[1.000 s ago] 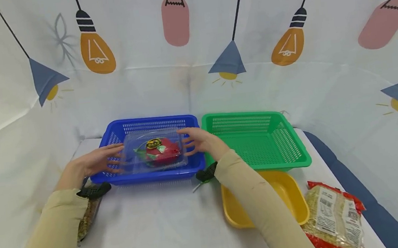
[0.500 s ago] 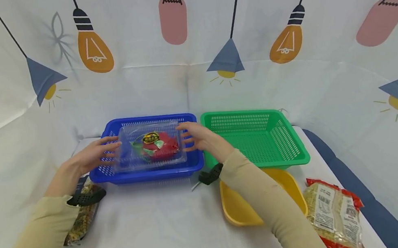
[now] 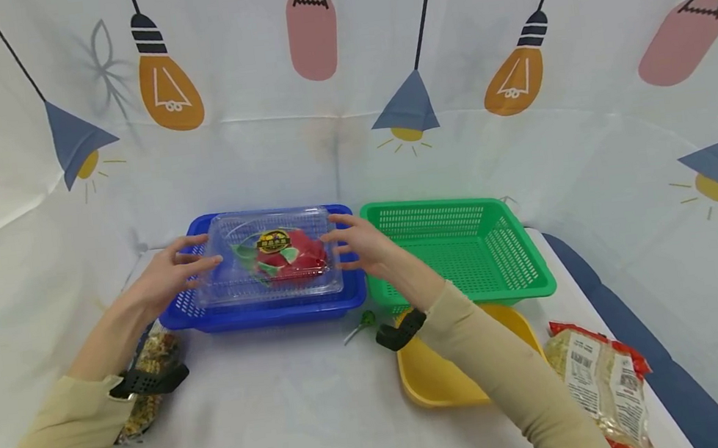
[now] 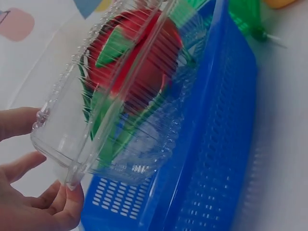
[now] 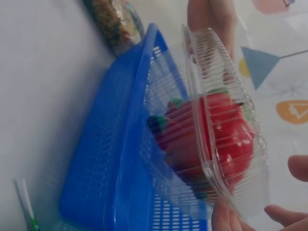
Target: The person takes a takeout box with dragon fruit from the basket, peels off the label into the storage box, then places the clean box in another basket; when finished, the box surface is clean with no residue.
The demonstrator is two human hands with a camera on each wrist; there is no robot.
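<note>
A clear plastic clamshell box hangs tilted over the blue basket. Inside it lies a red, green-leaved fruit that looks like a dragon fruit, under a black and yellow label. My left hand holds the box by its left end; the left wrist view has fingers pinching the corner and rim. At the opposite end, my right hand grips the box with its fingers spread along the side. In the right wrist view a fingertip touches the rim.
A green basket stands right of the blue one, with a yellow bin in front. A red-edged bag lies at the right, a bag of pasta at the left. A green lollipop lies before the baskets.
Both hands have lifted the box from inside the blue basket to above it, tipping it slightly. The right forearm has shifted right, uncovering the lollipop.
</note>
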